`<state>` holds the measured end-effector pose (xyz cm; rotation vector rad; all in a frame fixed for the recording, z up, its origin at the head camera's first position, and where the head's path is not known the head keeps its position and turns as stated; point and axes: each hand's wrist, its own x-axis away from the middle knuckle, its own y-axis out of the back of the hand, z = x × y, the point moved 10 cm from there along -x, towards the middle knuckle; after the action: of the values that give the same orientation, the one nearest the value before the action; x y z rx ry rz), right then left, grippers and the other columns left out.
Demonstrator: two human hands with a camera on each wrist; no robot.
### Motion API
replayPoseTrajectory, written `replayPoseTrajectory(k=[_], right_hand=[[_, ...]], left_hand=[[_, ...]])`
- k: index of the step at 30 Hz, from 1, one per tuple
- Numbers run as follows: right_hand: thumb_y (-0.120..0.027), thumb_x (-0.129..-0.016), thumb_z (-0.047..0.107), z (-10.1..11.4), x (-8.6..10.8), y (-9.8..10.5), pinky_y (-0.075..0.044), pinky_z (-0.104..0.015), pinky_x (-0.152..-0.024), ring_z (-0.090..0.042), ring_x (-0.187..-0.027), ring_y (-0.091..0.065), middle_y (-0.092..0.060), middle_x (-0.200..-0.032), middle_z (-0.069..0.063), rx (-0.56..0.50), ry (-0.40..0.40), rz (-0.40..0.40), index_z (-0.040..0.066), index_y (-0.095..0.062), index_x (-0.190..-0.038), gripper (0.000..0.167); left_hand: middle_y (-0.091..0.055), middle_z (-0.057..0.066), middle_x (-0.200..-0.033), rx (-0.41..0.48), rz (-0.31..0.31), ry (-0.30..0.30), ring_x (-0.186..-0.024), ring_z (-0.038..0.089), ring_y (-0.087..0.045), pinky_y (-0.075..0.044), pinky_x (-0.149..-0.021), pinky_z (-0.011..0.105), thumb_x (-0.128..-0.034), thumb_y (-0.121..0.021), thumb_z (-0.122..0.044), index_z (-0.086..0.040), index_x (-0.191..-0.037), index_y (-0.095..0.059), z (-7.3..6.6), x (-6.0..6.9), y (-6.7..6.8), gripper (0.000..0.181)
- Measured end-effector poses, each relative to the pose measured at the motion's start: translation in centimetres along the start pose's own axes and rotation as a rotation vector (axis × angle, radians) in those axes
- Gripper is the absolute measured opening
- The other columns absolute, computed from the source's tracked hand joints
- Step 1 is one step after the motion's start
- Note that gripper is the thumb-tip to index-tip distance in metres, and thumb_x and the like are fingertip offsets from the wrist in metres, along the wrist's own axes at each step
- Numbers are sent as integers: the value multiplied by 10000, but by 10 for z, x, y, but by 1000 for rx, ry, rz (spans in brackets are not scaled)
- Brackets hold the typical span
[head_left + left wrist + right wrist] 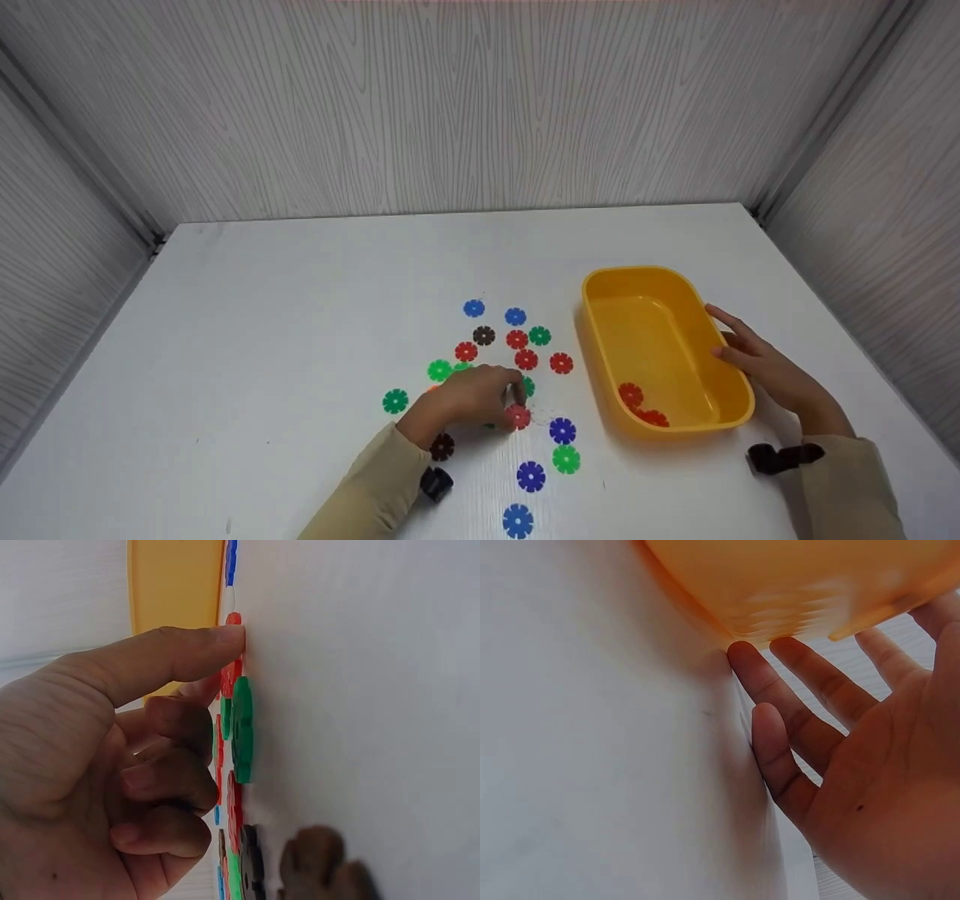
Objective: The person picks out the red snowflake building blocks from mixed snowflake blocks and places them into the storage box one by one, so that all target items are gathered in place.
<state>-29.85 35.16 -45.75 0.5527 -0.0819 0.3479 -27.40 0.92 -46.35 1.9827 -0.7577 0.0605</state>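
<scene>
Currently, a yellow rectangular tub (660, 330) with rounded corners stands on the right part of the white tabletop (300, 322), a small cluster of red notched discs (631, 394) lying on its floor at the near left corner; they overlap, so their exact number is hard to tell. The right hand (776, 375) grips the tub's right side, thumb over the rim and fingers spread along the outside wall. Left of the tub, the left hand (476, 394) reaches in low over the tabletop, pinching a red flower-shaped disc (517, 417) between thumb and index finger while its other three fingers curl toward the palm. That disc is at the near edge of a loose scatter, with a dark blue disc (562, 430) and a light green disc (566, 459) toward the tub. Beige sleeves (851, 487) cover both forearms.
</scene>
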Motion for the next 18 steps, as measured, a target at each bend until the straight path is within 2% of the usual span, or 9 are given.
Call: replayPoseTrajectory(k=[3, 5, 6, 9, 10, 14, 16, 17, 18], right_hand=[[-415, -1036, 322, 0, 0, 0, -396, -450, -1072, 134, -1106, -482, -230, -1563, -254, -4, -5, -2, 327, -63, -1553, 626], [-411, -1037, 322, 1, 1, 0, -336, -567, -1087, 143, -1108, -471, -225, -1566, -250, 1, -2, -5, 327, -63, -1553, 623], [-408, -1038, 319, 1, 1, 0, -324, -585, -1086, 144, -1110, -470, -225, -1566, -250, 4, 0, -6, 325, -62, -1554, 621], [-405, -1039, 320, 1, 1, 0, -340, -559, -1084, 149, -1114, -471, -227, -1566, -249, 13, 7, -8, 327, -68, -1553, 615], [-404, -1039, 319, 2, 1, 0, -372, -493, -1073, 142, -1112, -481, -235, -1563, -249, 14, 8, -9, 324, -69, -1554, 614], [-408, -1038, 319, 2, 1, -2, -339, -579, -1087, 155, -1107, -473, -209, -1569, -258, -4, 9, -6, 323, -68, -1554, 618], [-411, -1037, 319, 1, 1, -1, -412, -438, -1061, 141, -1103, -488, -216, -1567, -257, -11, 3, -3, 326, -67, -1554, 620], [-411, -1038, 312, 1, 1, -1, -418, -424, -1057, 138, -1105, -489, -209, -1568, -260, -20, 5, 1, 324, -65, -1554, 622], [-413, -1037, 309, 1, 1, -1, -439, -339, -1028, 134, -1107, -492, -206, -1568, -261, -27, 4, 3, 324, -66, -1554, 623]], left_hand=[[-569, -46, -852, -34, -16, -37, -795, 144, -527, -474, -660, 276, -746, -809, -201, -232, -1015, -646, -6, 1, 1, 317], [-564, -49, -854, -61, -30, -64, -822, 138, -518, -477, -682, 268, -729, -820, -187, -231, -1012, -644, -10, 1, 3, 336], [-562, -47, -857, -75, -37, -75, -835, 137, -512, -478, -692, 266, -721, -826, -182, -230, -1007, -644, -12, 1, 4, 342], [-563, -41, -878, -102, -51, -94, -879, 138, -496, -484, -715, 269, -712, -832, -172, -233, -1003, -643, -15, 1, 5, 352], [-563, -40, -882, -106, -51, -95, -887, 141, -493, -488, -723, 277, -712, -831, -166, -236, -1000, -638, -16, 1, 6, 354], [-578, -43, -862, -90, -31, -83, -846, 146, -522, -508, -708, 287, -725, -818, -139, -253, -989, -616, -15, 1, 4, 351], [-590, -47, -846, -88, -24, -83, -808, 148, -538, -513, -679, 282, -729, -813, -131, -262, -977, -612, -15, 0, 4, 345], [-595, -51, -842, -91, -21, -85, -792, 145, -543, -511, -660, 271, -733, -810, -136, -271, -973, -611, -16, 0, 4, 340], [-603, -51, -842, -94, -20, -88, -781, 143, -548, -509, -646, 265, -736, -808, -140, -275, -974, -614, -16, 0, 4, 335]])
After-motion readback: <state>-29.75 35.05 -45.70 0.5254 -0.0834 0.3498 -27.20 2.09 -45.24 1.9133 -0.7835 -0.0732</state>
